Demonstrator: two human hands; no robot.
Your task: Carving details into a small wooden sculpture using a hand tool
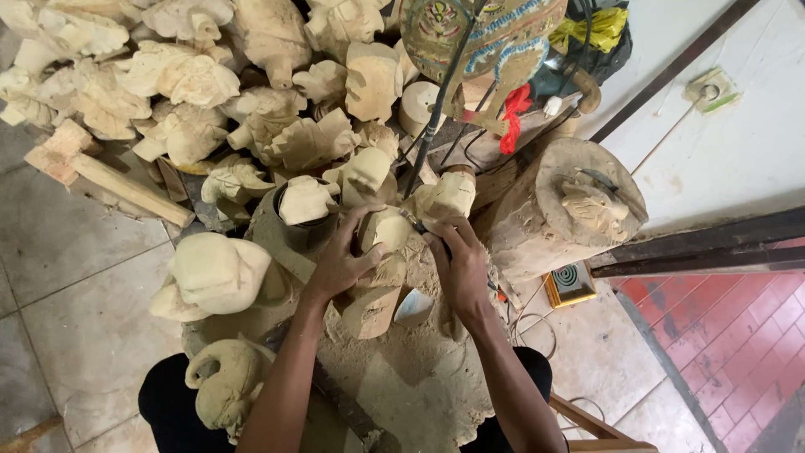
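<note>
My left hand (344, 260) grips a pale, half-carved wooden head (384, 252) and holds it upright on a sawdust-covered work block (411, 377). My right hand (459, 268) is closed around a small carving knife (417, 223), whose blade touches the top right of the carving. Wood shavings lie around its base. Both forearms reach in from the bottom of the view.
A large heap of unfinished pale carvings (193, 92) fills the top left. A log stump (558, 210) with a carving on top stands at the right. Another rough head (214, 273) lies at the left, one more (225, 382) by my knee. A painted puppet (478, 42) leans behind.
</note>
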